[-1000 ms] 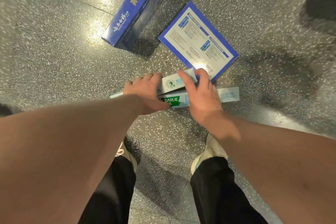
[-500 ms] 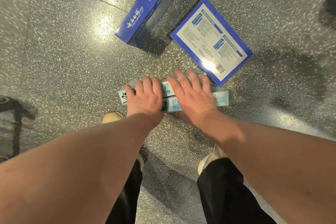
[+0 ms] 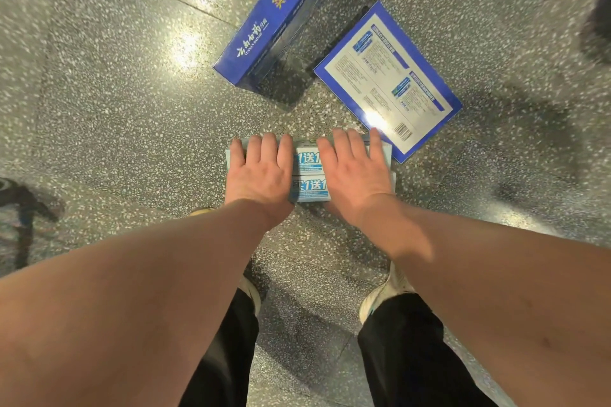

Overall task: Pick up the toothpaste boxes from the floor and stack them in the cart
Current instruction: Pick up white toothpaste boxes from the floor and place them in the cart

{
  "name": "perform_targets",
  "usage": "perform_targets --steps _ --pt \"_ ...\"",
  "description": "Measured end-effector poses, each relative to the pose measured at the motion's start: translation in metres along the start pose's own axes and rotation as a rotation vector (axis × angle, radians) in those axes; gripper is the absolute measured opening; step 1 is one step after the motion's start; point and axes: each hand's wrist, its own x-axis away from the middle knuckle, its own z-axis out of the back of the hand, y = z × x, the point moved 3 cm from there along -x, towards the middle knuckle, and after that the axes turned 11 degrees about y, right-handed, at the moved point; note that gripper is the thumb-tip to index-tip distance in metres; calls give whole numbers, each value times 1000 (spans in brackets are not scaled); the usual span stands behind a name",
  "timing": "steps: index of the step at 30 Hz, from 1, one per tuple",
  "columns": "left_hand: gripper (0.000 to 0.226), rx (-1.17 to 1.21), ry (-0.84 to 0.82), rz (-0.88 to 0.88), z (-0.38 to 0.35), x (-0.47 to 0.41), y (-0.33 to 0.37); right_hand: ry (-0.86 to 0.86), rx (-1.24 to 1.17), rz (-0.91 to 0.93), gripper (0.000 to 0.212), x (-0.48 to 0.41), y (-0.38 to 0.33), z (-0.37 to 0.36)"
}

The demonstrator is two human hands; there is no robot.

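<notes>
Our left hand (image 3: 259,172) and right hand (image 3: 355,172) press flat, fingers spread, on two pale-blue cardboard toothpaste boxes (image 3: 309,175). The boxes lie side by side, long axes running left to right beneath both palms.

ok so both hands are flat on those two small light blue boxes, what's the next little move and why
Probably curl the fingers over the far edge and clamp the two light blue boxes together. The left hand and right hand lie open on top, gripping nothing yet, and the pair sits side by side on the floor.
</notes>
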Motion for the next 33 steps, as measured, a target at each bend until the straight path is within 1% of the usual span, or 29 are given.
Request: perform_targets --steps 4,8,10,13,16,19,23,25,27,29,33 --pt "87 -53 -27 -15 0 -2 6 40 -40 38 112 0 1 4" --pt "77 -50 -39 -39 17 3 4 62 -60 23 104 5 2 19" --pt "79 -41 -31 -47 42 15 0 97 -63 21 98 15 1 42" --pt "78 -21 -12 -65 103 44 -11 109 -64 36 93 35 1 104" --pt "72 -18 15 -73 188 81 -28 101 -60 76 89 59 -2 198" --pt "72 -16 63 -74 300 124 -50 99 -54 78 81 90 -7 324" --pt "65 -29 225 -57 459 195 -82 178 -33 71 80 138 -15 492" --pt "69 -61 299 -31 533 240 -97 241 -25 106 78 165 -25 569" --pt "71 -70 354 29 595 290 -110 318 -8 172 76 192 -39 641" --pt "69 -59 428 130 646 342 -122 381 45 256 73 218 -57 707" --pt "64 11 542 350 704 450 -142 520 160 484 67 268 -107 813"
